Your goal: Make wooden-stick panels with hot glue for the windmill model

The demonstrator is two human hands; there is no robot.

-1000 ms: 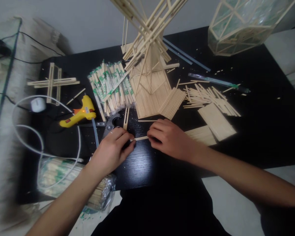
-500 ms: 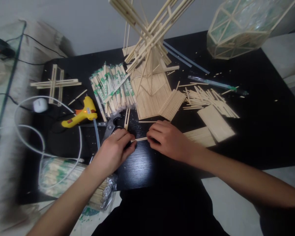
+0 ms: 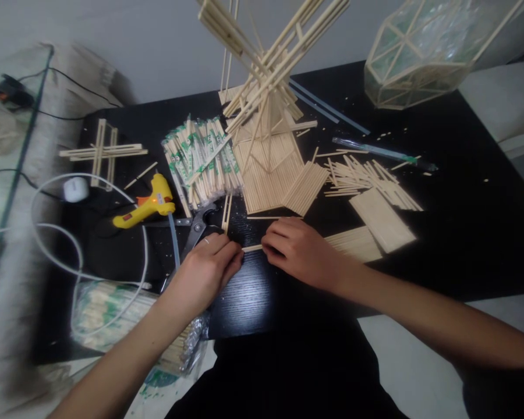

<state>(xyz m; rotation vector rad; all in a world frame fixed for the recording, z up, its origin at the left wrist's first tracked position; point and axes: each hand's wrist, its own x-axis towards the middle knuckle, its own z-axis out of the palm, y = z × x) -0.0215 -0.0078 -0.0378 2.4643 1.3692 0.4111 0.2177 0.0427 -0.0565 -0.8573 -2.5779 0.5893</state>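
Between my hands lies a short, pale wooden stick [image 3: 252,248], low over the black table. My left hand [image 3: 213,259] is closed on its left end, and my right hand [image 3: 288,247] pinches the right end; the fingers hide both tips. Just beyond my left hand are dark-handled pliers [image 3: 197,227] and a narrow pair of joined sticks [image 3: 227,214]. Past my right hand stands a windmill-like model [image 3: 268,116] built of sticks, with crossed blades on top. A single thin stick [image 3: 266,217] lies along the front of its base.
A yellow glue gun [image 3: 151,203] and a looped white cable [image 3: 34,215] lie left. Wrapped chopsticks [image 3: 203,160] are piled behind. Right are loose sticks [image 3: 371,177] and a flat stick panel [image 3: 384,220]. A stick-framed clear vessel [image 3: 413,64] stands back right.
My left hand has shifted slightly right along the stick, so a little less of it shows. My right hand stays nearly in place. The view has tilted a little.
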